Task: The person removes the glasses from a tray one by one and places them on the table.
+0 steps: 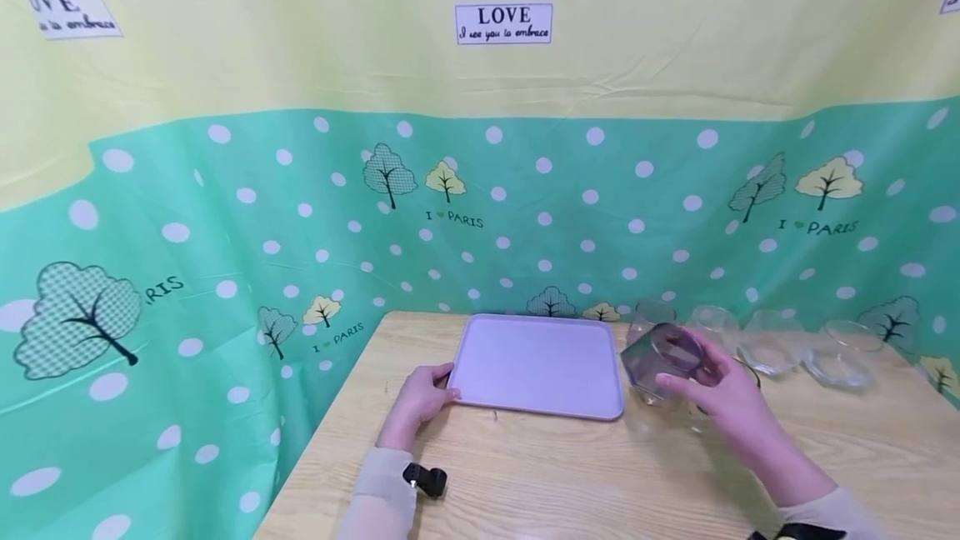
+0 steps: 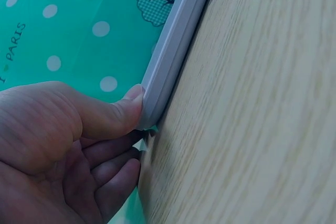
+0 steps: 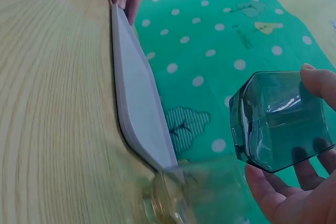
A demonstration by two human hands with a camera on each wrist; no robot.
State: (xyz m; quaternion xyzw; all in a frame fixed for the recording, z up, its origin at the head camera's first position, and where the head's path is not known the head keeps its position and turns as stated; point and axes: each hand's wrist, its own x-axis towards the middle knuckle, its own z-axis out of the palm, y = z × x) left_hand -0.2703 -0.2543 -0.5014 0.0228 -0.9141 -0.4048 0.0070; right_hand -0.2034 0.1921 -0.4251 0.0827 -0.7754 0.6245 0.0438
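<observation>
A pale lilac rectangular tray (image 1: 536, 365) lies flat on the wooden table. My left hand (image 1: 422, 397) grips its near left corner; in the left wrist view the thumb (image 2: 126, 109) presses the tray's rim while the other fingers curl below it. Just off the tray's right side, my right hand (image 1: 727, 398) holds a dark, tinted, angular glass cup (image 1: 647, 363) tilted on its side. Thumb and fingers grip the cup (image 3: 281, 121) from opposite sides in the right wrist view. Behind and below it, another glass (image 3: 210, 192) with an amber tint is blurred.
Several clear glasses stand along the right back of the table, among them one glass (image 1: 768, 348) behind my right hand and a wide one (image 1: 836, 369) farther right. A green and yellow printed curtain (image 1: 525, 215) hangs behind the table (image 1: 525, 482).
</observation>
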